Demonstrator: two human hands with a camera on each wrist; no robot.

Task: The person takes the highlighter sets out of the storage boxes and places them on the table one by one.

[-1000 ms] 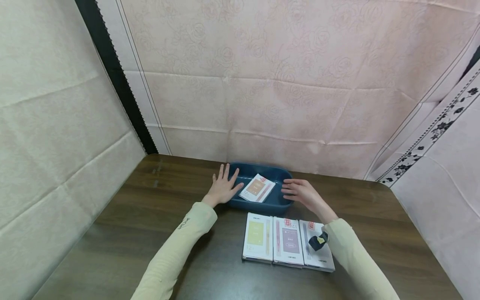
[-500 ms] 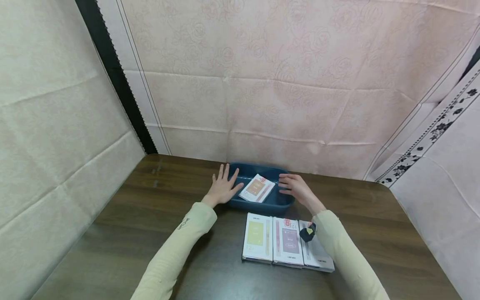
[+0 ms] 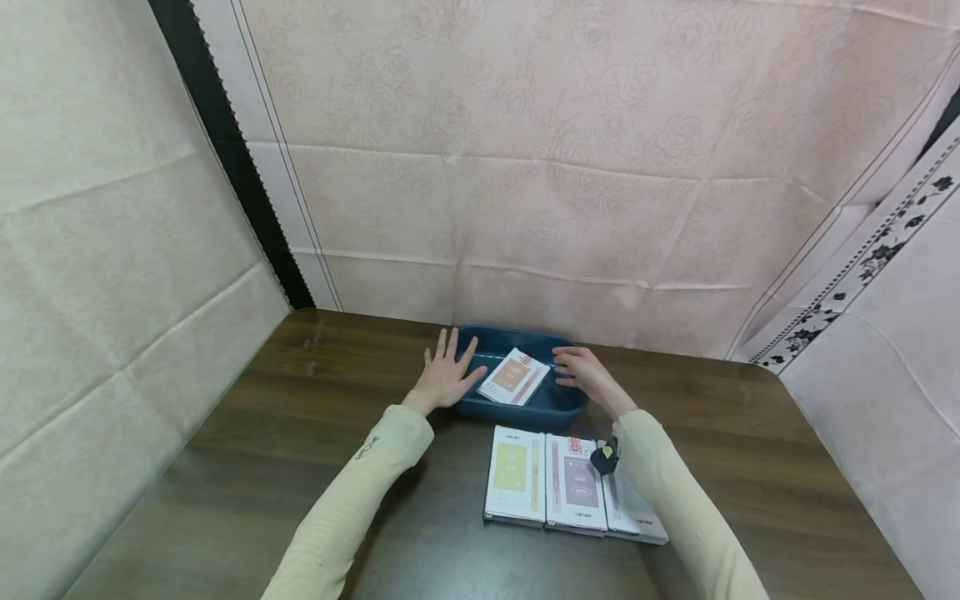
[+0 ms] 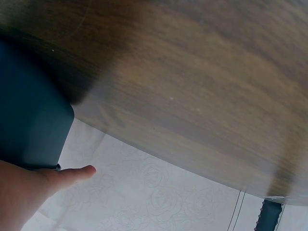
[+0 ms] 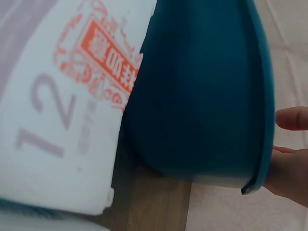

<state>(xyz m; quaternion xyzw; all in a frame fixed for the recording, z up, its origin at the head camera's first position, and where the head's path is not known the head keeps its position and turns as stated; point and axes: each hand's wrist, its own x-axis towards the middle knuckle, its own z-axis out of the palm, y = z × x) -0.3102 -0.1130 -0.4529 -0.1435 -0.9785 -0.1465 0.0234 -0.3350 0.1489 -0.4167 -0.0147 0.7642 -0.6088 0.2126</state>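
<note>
A dark blue plastic basin (image 3: 552, 414) sits near the table's far edge, with a white book (image 3: 515, 377) bearing an orange-brown panel lying tilted inside. My left hand (image 3: 442, 382) has its fingers spread over the basin's left rim; the left wrist view shows its thumb (image 4: 72, 176) beside the rim. My right hand (image 3: 588, 377) is at the basin's right end, its loosely bent fingers over the inside and nothing visible in them. In front of the basin three white books lie side by side: a green-panelled one (image 3: 512, 471), a purple-panelled one (image 3: 579, 483) and a third (image 3: 632, 510) partly under the right forearm.
The brown wooden table (image 3: 247, 483) extends to both sides of the basin. A pale pink patterned cloth (image 3: 525, 208) hangs right behind its far edge, and white cloths (image 3: 97, 250) hang at the sides. A dark strip (image 3: 240, 167) runs down at the left.
My right hand and forearm have moved slightly left, the fingers going a little further over the basin. The left hand, basin and books stay where they were.
</note>
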